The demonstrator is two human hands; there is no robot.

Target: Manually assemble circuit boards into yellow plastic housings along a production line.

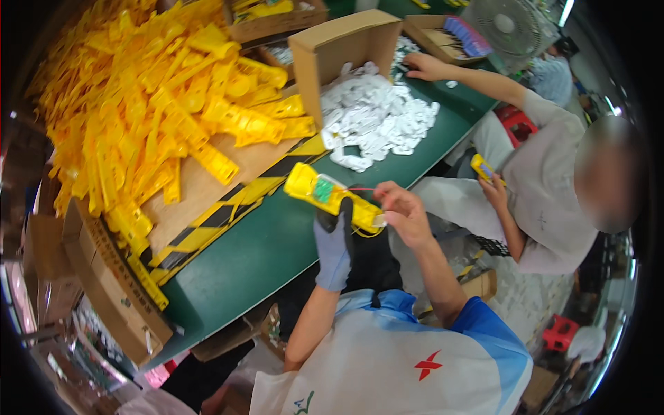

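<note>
My left hand [335, 242], in a grey glove with dark fingers, grips a long yellow plastic casing [301, 181] from below. The casing lies tilted, its open side up, and a green circuit board [324, 189] sits inside near its far-left end. A thin red wire [361, 189] runs from the board side to the bare fingertips of my right hand [407, 216], which are closed on it. By my right thumb is a small pale piece [379, 220] at the casing's near end. A yellow loop [368, 235] hangs under that end.
A large heap of yellow casings [159, 104] covers the board at left, edged by striped tape [207, 235]. White plastic parts [377, 114] spill from a cardboard box [346, 41] onto the green table [256, 256]. At right, a seated co-worker [546, 180] reaches across the table.
</note>
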